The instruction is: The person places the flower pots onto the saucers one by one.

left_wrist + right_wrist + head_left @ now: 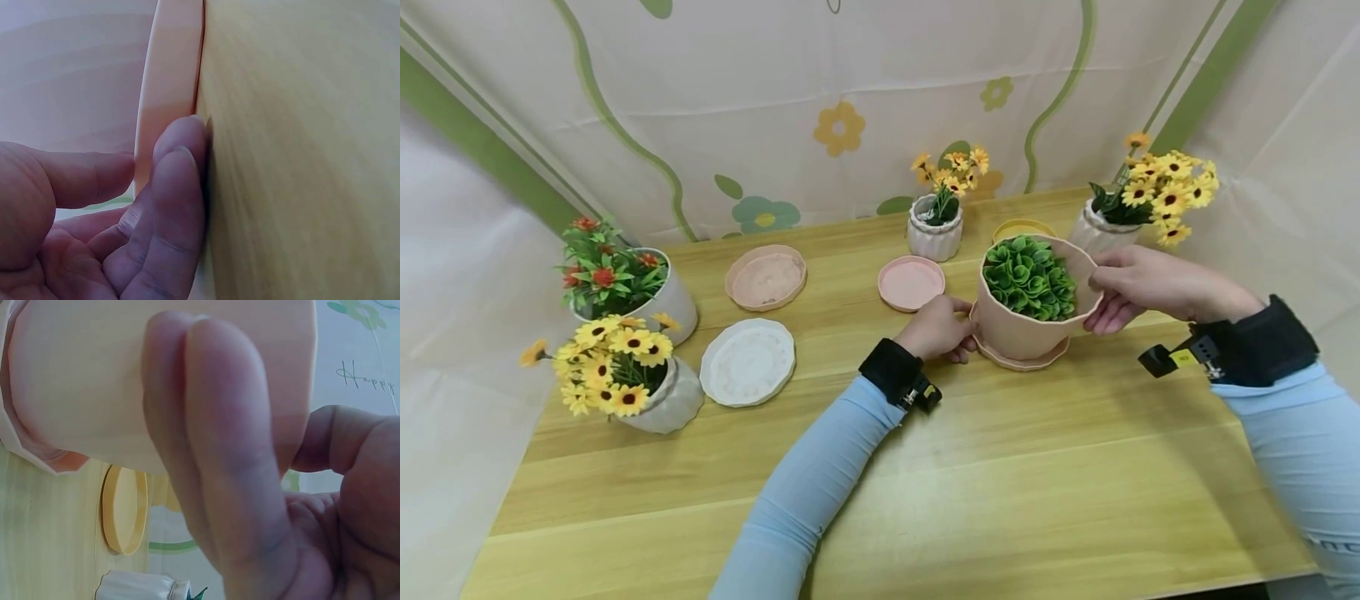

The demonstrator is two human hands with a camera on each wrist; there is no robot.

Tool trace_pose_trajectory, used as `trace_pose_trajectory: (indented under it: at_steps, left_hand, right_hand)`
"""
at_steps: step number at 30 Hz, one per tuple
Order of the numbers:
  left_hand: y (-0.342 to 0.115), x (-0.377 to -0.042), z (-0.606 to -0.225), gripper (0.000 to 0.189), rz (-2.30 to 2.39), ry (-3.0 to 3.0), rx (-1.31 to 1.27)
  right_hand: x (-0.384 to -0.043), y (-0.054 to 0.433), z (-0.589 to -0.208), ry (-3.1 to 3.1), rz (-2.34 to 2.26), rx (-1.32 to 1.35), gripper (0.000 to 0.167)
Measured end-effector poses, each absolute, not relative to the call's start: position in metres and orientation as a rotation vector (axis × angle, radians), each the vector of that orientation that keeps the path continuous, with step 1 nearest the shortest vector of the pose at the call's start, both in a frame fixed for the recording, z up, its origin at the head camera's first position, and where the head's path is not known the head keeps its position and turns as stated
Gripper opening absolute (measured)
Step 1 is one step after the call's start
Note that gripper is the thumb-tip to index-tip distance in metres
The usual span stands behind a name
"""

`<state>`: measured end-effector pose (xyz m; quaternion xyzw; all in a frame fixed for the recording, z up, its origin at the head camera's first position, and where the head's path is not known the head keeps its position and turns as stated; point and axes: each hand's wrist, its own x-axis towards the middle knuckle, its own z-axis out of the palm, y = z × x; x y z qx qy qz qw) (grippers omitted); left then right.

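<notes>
A pale pink flowerpot (1024, 333) with a bushy green plant (1030, 279) stands on a matching saucer (1026, 364) at the right of the table. My right hand (1131, 287) pinches the pot's rim on its right side, thumb at the top edge and fingers along the outer wall (94, 375). At the left, my left hand (942, 327) holds the edge of the saucer. In the left wrist view its thumb meets the saucer's rim (169, 75) and its fingers lie low by the wood.
Behind stand a yellow saucer (1022, 228) and two white pots (936, 239) (1099, 232) with yellow flowers. A pink saucer (912, 283) lies left of the pot. Farther left are a peach saucer (766, 277), a white saucer (748, 362) and two flower-filled pots (677, 304) (673, 402).
</notes>
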<state>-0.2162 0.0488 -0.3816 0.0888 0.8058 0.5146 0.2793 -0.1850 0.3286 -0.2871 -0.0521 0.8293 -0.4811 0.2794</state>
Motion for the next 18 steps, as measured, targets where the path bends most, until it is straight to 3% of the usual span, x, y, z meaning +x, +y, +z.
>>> trace_pose_trajectory:
  at_steps: [18]
  left_hand:
    - [0.0488, -0.2158, -0.382, 0.043, 1.353, 2.183, 0.241]
  right_hand:
    - [-0.1835, 0.3305, -0.2878, 2.252, -1.267, -0.135, 0.025]
